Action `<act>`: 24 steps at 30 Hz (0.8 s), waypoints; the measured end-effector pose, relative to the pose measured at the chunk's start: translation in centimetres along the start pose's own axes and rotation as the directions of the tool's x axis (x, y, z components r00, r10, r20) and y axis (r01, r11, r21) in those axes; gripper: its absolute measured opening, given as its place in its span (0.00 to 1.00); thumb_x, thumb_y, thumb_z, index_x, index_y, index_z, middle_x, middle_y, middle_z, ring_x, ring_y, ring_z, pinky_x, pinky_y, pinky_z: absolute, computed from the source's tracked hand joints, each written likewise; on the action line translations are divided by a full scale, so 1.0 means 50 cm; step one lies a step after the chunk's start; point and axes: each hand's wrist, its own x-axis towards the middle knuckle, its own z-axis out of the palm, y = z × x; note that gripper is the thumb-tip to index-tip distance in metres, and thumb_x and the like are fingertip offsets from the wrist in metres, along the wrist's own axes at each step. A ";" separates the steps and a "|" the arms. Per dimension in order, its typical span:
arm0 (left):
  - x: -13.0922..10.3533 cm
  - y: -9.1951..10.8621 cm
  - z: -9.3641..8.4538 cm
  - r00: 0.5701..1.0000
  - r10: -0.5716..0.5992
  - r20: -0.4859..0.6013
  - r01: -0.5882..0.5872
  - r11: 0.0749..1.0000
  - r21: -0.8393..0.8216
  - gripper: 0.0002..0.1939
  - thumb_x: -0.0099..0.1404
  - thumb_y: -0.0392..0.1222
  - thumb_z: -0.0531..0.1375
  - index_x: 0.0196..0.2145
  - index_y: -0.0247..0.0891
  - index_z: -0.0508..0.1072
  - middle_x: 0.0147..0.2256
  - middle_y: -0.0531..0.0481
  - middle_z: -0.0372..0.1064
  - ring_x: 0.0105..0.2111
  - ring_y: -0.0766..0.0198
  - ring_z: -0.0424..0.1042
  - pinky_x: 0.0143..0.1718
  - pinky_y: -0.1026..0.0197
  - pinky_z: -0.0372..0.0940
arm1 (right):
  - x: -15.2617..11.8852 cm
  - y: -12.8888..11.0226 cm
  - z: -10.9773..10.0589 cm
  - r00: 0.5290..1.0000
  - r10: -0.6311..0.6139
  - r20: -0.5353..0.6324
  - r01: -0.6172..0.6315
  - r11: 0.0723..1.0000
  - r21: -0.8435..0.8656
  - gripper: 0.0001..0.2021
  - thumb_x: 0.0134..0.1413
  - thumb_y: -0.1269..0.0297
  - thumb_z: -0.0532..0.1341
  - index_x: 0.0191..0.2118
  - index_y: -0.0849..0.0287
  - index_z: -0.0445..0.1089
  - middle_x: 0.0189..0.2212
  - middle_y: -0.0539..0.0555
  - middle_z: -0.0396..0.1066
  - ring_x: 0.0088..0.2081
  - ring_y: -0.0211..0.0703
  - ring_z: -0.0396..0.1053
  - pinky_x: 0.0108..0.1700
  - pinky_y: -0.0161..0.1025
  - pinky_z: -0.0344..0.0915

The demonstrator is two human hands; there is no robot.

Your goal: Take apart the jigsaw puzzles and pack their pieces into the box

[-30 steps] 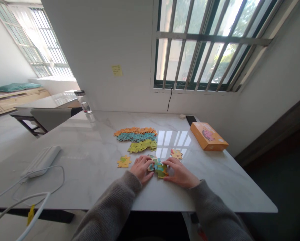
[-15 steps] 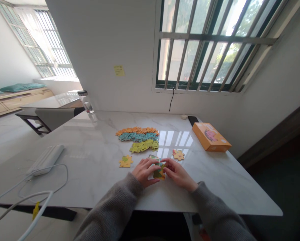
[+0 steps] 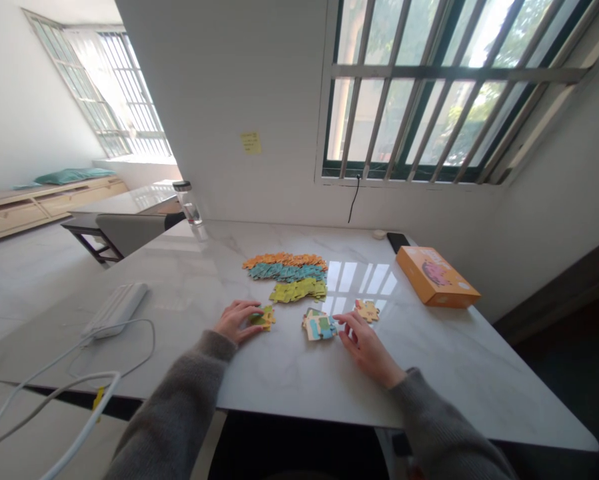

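Note:
My left hand is at the left of the work area, thumb and fingers closed around the edges of a yellow-green puzzle piece at the table surface. Whether another piece lies beneath it, I cannot tell. My right hand has its fingers apart and bent, the tips at the right edge of a small stack of picture puzzle pieces in blue, green and cream. Just beyond that hand lies a pale orange puzzle piece.
Behind the hands, puzzle pieces form green, teal and orange rows. An orange box and a black phone are at the right. A white power strip with cables and a clear bottle are at the left.
My left hand has moved left with a puzzle piece, away from my right hand, to where a loose piece lay. The small stack is now uncovered. The camera view has shifted slightly left.

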 end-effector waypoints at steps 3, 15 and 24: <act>0.002 0.005 0.008 1.000 -0.014 0.015 0.014 1.000 0.020 0.16 0.61 0.54 0.64 0.44 0.46 0.78 0.51 0.48 0.73 0.50 0.52 0.67 0.56 0.47 0.59 | 0.000 -0.004 -0.002 1.000 0.001 0.008 -0.001 1.000 -0.002 0.17 0.64 0.68 0.52 0.56 0.53 0.66 0.41 0.56 0.65 0.37 0.44 0.67 0.45 0.45 0.69; 0.002 0.058 0.014 0.997 0.066 -0.031 -0.063 0.995 0.079 0.11 0.61 0.45 0.62 0.41 0.43 0.75 0.53 0.46 0.70 0.52 0.50 0.64 0.55 0.46 0.58 | 0.001 0.000 0.001 1.000 -0.007 -0.002 0.007 1.000 -0.029 0.15 0.64 0.68 0.53 0.52 0.53 0.69 0.48 0.59 0.65 0.50 0.50 0.66 0.51 0.47 0.68; 0.044 0.236 0.121 0.977 0.198 0.082 -0.203 0.977 0.066 0.23 0.56 0.48 0.67 0.48 0.43 0.70 0.50 0.45 0.68 0.50 0.48 0.65 0.51 0.46 0.60 | 0.003 0.010 0.006 0.999 -0.040 -0.009 0.039 0.999 -0.033 0.15 0.63 0.69 0.54 0.52 0.53 0.69 0.49 0.59 0.66 0.51 0.49 0.66 0.53 0.48 0.67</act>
